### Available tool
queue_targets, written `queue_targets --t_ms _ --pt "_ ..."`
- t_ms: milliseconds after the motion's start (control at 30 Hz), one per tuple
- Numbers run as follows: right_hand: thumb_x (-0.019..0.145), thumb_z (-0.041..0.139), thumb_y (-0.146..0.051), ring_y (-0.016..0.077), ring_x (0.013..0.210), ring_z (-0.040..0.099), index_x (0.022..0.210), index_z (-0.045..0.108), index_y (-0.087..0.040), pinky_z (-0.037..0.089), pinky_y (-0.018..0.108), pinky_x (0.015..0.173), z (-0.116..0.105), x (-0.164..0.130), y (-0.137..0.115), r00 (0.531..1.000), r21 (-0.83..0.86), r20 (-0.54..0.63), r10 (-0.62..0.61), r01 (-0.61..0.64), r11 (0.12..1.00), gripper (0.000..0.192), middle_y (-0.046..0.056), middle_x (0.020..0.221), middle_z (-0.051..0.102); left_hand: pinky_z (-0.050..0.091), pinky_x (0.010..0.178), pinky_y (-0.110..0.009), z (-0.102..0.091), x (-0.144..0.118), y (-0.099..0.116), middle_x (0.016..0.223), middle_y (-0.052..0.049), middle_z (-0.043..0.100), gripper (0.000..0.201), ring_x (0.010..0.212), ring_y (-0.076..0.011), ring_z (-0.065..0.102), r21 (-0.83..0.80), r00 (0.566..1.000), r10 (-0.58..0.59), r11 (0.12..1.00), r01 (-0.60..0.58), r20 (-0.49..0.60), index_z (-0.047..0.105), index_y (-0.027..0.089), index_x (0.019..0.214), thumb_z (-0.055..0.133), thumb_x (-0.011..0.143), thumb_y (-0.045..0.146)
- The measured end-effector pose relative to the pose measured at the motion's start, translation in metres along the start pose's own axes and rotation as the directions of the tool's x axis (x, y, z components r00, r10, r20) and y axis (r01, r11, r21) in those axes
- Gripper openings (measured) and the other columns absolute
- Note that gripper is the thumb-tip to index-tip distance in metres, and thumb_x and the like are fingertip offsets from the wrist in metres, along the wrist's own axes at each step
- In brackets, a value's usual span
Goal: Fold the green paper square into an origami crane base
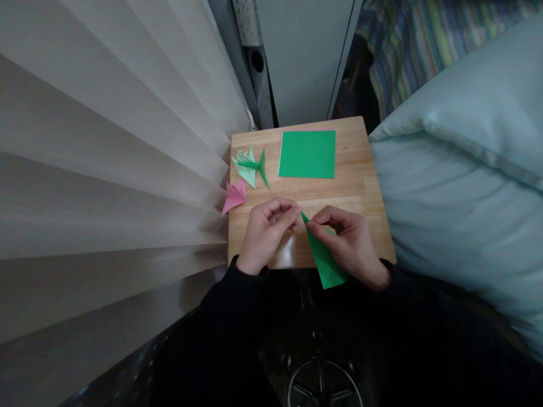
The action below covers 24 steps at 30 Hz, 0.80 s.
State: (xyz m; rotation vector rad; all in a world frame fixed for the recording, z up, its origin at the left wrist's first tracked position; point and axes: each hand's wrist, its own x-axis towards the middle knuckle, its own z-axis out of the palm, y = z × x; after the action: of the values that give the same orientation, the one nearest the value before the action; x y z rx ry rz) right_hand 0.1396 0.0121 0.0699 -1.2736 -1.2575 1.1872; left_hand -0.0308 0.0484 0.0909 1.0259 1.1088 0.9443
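Observation:
A folded piece of green origami paper (324, 260) slants down from a narrow tip to a wider end that hangs past the near table edge. My right hand (345, 240) pinches it close to the tip between thumb and forefinger, covering part of its right side. At the very tip, the thumb and forefinger of my left hand (274, 226) are pressed together on the paper's point. The other left fingers curl inward. Both hands are just above the front part of the small wooden table (356, 189).
A stack of green paper sheets (307, 154) lies toward the table's back. At the left are folded green paper figures (250, 165) and a pink one (235, 196) overhanging the edge. A pleated curtain (127, 186) borders the left, light blue bedding (449, 215) the right, and a cabinet (303, 62) stands behind.

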Motion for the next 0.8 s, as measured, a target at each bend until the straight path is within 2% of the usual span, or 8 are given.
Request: queue_targets --t_ms 400,800 --pt "0.088 0.074 -0.029 0.0164 0.071 0.064 0.074 0.068 -0.022 0.052 0.032 0.07 -0.0011 0.0004 -0.0024 1.0 0.024 0.01 0.006 -0.006 1.0 0.017 0.0 0.074 0.07 0.05 0.059 -0.024 0.0038 0.0002 0.0023 0.064 0.001 0.065 0.023 0.057 -0.0103 0.059 0.067 1.0 0.001 0.998 0.0 -0.014 0.073 0.017 0.078 0.088 0.074 0.034" --pt "0.088 0.075 -0.025 0.0143 0.07 0.063 0.073 0.067 -0.021 0.05 0.03 0.07 0.0016 -0.0009 -0.0024 1.0 0.073 0.028 -0.014 0.011 0.997 0.018 -0.001 0.072 0.069 0.049 0.057 -0.023 0.0029 0.0003 -0.002 0.064 0.002 0.066 0.019 0.057 -0.0097 0.058 0.008 1.0 0.026 1.0 -0.026 -0.003 0.073 0.017 0.079 0.085 0.075 0.03"
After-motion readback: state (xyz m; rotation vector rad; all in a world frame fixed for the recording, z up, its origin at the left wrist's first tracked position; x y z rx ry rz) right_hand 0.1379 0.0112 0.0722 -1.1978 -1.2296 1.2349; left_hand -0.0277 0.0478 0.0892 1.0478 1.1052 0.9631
